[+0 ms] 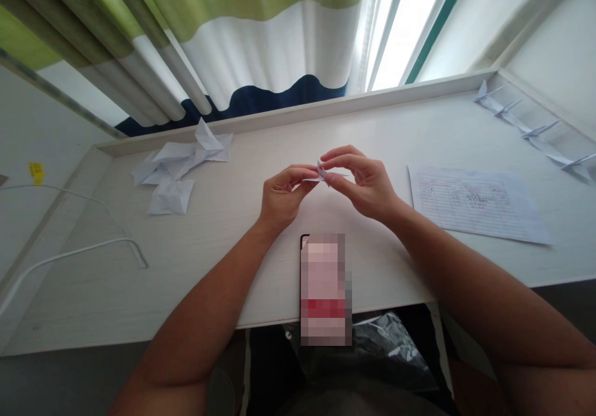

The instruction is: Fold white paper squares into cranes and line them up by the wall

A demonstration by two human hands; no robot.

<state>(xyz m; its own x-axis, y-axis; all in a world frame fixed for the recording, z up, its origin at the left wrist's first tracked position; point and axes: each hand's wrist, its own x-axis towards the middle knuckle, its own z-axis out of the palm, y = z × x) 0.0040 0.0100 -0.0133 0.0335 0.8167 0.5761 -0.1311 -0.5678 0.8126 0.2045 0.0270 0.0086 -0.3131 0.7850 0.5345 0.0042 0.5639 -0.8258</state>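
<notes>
"Above the tabletop point(223, 205), centre: what stage of the paper folding is shown?"

"An advanced one, to judge by the form. The small folded piece point(321, 171) already has several narrow points; final shaping or creasing is probably what remains for it."

"And the work at either side?"

"At far right, a row of pointed paper pieces point(540, 131) rests along the raised edge, apparently finished. At left lies a cluster of flatter folded papers point(174, 161); whether these await more folding cannot be told. A written sheet point(475, 198) lies flat beyond the right forearm."

"Where does the small folded piece sit relative to the grip?"

"Between the fingertips of both hands, held clear of the surface. The left hand point(284, 195) pinches it at its left side, thumb below and fingers above. The right hand point(370, 183) has thumb and index finger brought together on it from the right, with one thin point extending between them toward the palm."
</notes>
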